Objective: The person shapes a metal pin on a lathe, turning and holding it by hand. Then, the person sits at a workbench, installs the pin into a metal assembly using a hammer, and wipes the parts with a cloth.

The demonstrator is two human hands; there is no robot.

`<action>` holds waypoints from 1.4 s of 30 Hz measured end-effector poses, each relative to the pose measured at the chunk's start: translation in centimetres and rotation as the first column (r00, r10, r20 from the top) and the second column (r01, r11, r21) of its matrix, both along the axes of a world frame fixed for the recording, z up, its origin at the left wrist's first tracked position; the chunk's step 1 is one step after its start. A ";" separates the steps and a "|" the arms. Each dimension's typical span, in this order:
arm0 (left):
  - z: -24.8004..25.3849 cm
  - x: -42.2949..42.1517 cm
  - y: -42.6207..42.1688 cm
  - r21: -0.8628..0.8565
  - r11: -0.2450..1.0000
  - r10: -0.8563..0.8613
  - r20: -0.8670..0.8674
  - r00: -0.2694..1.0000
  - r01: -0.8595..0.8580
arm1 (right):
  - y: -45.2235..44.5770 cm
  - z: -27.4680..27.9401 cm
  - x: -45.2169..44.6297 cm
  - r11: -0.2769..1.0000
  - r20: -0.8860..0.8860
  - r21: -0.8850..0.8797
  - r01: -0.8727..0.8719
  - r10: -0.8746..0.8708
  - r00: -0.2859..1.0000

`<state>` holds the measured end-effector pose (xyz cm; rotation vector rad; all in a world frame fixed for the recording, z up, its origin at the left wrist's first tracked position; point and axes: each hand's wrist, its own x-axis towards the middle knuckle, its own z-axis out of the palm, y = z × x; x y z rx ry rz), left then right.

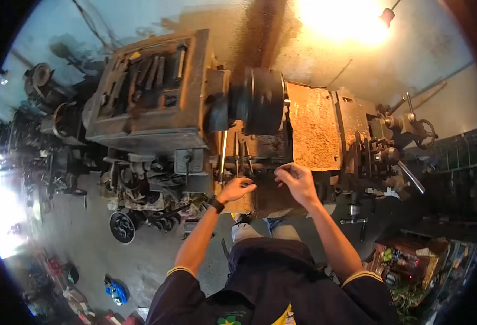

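The lathe point(146, 138), standing right in front of the person, should be far too heavy and rigid to shift, so its handles look like the places to grip, such as the shiny lever point(411, 177) at the right end. The bright rod point(224, 151) and the darker rods point(237, 154), just beyond the left hand point(235, 189), are probably stiff, lighter and perhaps slick with oil; a wrap around the middle of the shaft would suit them. The left hand is loosely curled, thumb apart from the fingers, with nothing visible in it. The right hand point(298, 183) has thumb and fingertips drawn near each other; whether they pinch something small I cannot tell. The lathe looks worn and grimy grey-brown, with a dark round drum point(265, 101) beside a sheet point(314, 130) speckled orange-brown and tools point(150, 73) lying on top.
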<state>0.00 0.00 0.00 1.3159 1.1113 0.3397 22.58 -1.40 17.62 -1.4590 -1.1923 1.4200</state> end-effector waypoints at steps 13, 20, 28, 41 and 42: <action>-20.4 6.5 4.3 0.305 0.684 0.679 -0.598 0.425 -0.663 | -2.9 -3.1 3.1 0.972 0.209 -0.144 0.185 -0.153 0.966; -14.5 3.5 -3.2 0.134 0.351 0.935 0.003 0.354 -0.927 | -0.6 -3.0 2.2 0.990 0.121 -0.130 0.055 -0.039 0.992; 9.5 0.7 -6.2 0.618 0.301 0.843 0.184 0.505 -0.726 | 4.2 -1.5 1.2 0.996 -0.098 0.074 0.053 -0.045 0.994; 28.0 4.1 5.5 0.990 0.102 0.309 -0.121 0.943 0.093 | 4.4 -0.6 7.1 0.947 -0.293 0.129 0.293 -0.245 0.924; 27.4 4.2 5.6 0.988 0.109 0.333 -0.143 0.932 0.112 | 4.4 -0.4 7.4 0.942 -0.277 0.140 0.304 -0.257 0.926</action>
